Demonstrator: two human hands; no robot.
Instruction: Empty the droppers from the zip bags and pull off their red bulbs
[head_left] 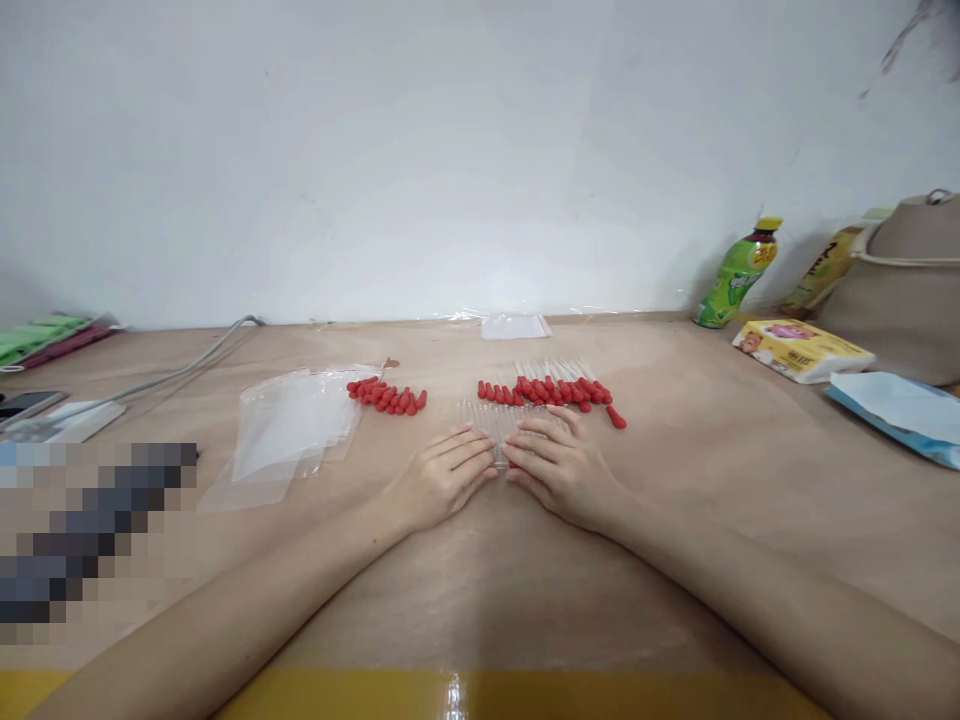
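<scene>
My left hand (pixel 455 474) and my right hand (pixel 561 467) lie close together on the table, fingers stretched out and mostly flat. Both touch a row of thin clear tubes (pixel 480 415), which look like glass dropper tubes. A bit of red shows at the right fingertips; the rest there is covered. Just behind the hands is a row of red rubber dropper bulbs (pixel 551 390), with clear tubes (pixel 559 368) pointing to the wall. One red bulb (pixel 616 417) sticks out at its right end. Left of it lies a smaller pile of red bulbs (pixel 386 396).
Clear plastic bags (pixel 289 430) overlap on the left, and one small bag (pixel 515 326) lies near the wall. A grey cable (pixel 187 368) runs across the back left. At right are a green bottle (pixel 739 275), a tissue pack (pixel 802 350), a blue packet (pixel 892 415) and a beige bag (pixel 892 300).
</scene>
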